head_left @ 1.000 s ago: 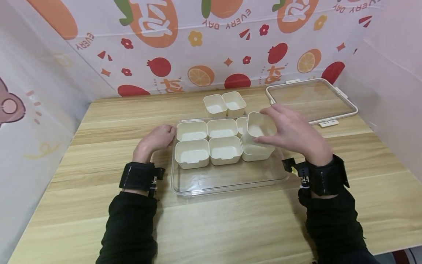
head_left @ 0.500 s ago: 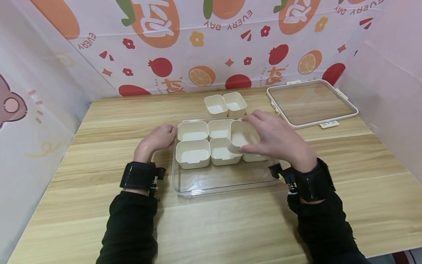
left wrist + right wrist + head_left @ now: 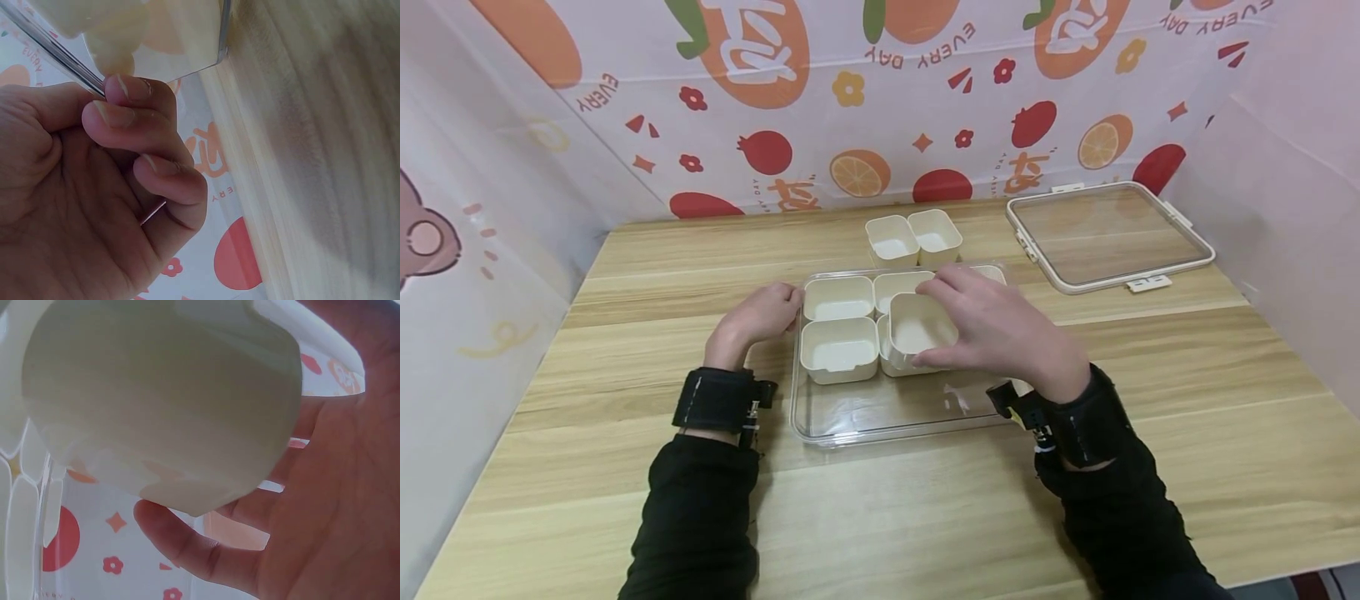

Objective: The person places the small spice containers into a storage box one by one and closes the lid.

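Observation:
A clear plastic storage box [image 3: 895, 429] lies on the table with rows of cream small bins inside, such as the front-left bin [image 3: 838, 354]. My left hand [image 3: 758, 317] pinches the box's left rim; in the left wrist view its curled fingers [image 3: 134, 122] meet the clear edge. With thumb and fingers on opposite sides, my right hand [image 3: 1000, 329] holds another cream bin [image 3: 917, 325] over the front-middle bin, overlapping it in the head view. The held bin [image 3: 162, 406] fills much of the right wrist view. My right hand hides the bins on the box's right side.
Two more cream bins [image 3: 891, 242] stand side by side behind the box. A clear lid [image 3: 1108, 233] with a white frame and clips lies at the back right. A printed cloth [image 3: 925, 108] hangs behind the table [image 3: 880, 525].
My right hand has carried the held bin leftward and nearer to me, from above the right-hand bins to above the front-middle one. The left hand stays at the box's rim.

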{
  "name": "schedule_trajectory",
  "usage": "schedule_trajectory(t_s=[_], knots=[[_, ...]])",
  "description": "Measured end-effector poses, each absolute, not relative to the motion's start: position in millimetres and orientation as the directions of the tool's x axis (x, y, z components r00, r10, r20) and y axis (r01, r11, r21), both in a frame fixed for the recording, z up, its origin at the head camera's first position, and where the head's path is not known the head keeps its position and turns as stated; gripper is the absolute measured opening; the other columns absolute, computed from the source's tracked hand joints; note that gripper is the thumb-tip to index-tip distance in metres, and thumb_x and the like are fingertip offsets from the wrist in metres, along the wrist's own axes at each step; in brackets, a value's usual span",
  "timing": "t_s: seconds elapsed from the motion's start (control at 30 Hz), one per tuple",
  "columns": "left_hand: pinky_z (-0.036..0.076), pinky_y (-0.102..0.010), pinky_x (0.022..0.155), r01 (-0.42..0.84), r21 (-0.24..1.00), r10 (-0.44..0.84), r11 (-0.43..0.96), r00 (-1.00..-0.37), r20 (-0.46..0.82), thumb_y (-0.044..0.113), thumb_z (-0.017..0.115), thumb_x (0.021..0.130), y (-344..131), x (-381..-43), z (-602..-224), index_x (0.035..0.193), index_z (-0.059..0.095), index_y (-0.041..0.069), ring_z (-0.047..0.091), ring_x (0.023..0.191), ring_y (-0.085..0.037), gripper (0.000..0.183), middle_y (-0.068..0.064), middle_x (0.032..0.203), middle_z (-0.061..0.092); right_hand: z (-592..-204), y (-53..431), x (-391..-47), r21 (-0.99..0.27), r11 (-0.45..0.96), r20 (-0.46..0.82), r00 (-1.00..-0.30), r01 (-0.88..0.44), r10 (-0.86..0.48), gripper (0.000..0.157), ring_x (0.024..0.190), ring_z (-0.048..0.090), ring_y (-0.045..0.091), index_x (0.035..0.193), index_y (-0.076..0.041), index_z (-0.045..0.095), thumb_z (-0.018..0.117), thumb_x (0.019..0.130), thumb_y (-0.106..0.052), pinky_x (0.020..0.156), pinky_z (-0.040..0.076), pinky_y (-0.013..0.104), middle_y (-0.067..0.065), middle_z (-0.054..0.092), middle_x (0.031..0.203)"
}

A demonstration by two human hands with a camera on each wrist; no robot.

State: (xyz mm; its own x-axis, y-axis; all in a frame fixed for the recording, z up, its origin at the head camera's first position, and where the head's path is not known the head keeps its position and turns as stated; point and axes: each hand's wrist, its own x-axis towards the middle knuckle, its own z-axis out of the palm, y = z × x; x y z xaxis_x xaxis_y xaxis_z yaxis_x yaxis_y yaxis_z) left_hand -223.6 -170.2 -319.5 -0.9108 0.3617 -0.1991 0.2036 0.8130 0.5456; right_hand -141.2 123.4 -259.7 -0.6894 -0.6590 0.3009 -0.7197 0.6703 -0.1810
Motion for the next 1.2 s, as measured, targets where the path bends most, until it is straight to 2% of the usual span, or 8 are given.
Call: schedule_trajectory(t_s=[0.2, 0.7, 1.03, 1.2], knots=[[0.033, -0.033, 0.053, 0.195, 0.55, 0.358, 0.812, -0.911, -0.206, 0.021, 0.021, 0.098, -170.7, -223.5, -318.0, 0.069, 0.048, 0.003, 0.035, 0.048, -0.016, 0.044, -0.006, 0.058, 0.046, -261.2, 118.5, -140.4, -0.157, 0.658, 0.309, -0.67, -0.736, -0.676, 0.069, 0.085, 0.048, 0.017, 0.114, -0.003, 0.053, 0.07, 0.069, -0.053, 0.065, 0.05, 0.035, 0.007, 0.052, 0.101], [0.034, -0.032, 0.052, 0.186, 0.582, 0.361, 0.792, -0.911, -0.2, 0.02, 0.022, 0.098, -170.1, -224.3, -320.1, 0.07, 0.046, 0.004, 0.036, 0.047, -0.016, 0.04, -0.003, 0.056, 0.044, -266.7, 97.5, -134.7, -0.118, 0.616, 0.264, -0.623, -0.779, -0.737, 0.068, 0.084, 0.046, 0.015, 0.115, -0.003, 0.053, 0.068, 0.071, -0.053, 0.066, 0.048, 0.032, 0.005, 0.052, 0.098], [0.034, -0.032, 0.052, 0.19, 0.572, 0.361, 0.798, -0.911, -0.2, 0.02, 0.022, 0.098, -169.9, -224.4, -319.6, 0.07, 0.047, 0.003, 0.036, 0.047, -0.016, 0.041, -0.004, 0.056, 0.044, -272.0, 86.0, -129.1, -0.055, 0.603, 0.245, -0.596, -0.796, -0.764, 0.068, 0.08, 0.047, 0.014, 0.115, -0.005, 0.052, 0.065, 0.072, -0.057, 0.059, 0.047, 0.03, 0.003, 0.052, 0.098], [0.033, -0.032, 0.051, 0.19, 0.571, 0.361, 0.798, -0.911, -0.201, 0.02, 0.021, 0.098, -170.2, -224.0, -318.5, 0.07, 0.047, 0.003, 0.035, 0.048, -0.016, 0.041, -0.004, 0.057, 0.045, -275.1, 80.4, -128.2, -0.036, 0.589, 0.237, -0.579, -0.807, -0.78, 0.067, 0.08, 0.048, 0.015, 0.112, -0.006, 0.053, 0.063, 0.072, -0.059, 0.061, 0.048, 0.031, 0.004, 0.053, 0.099]])
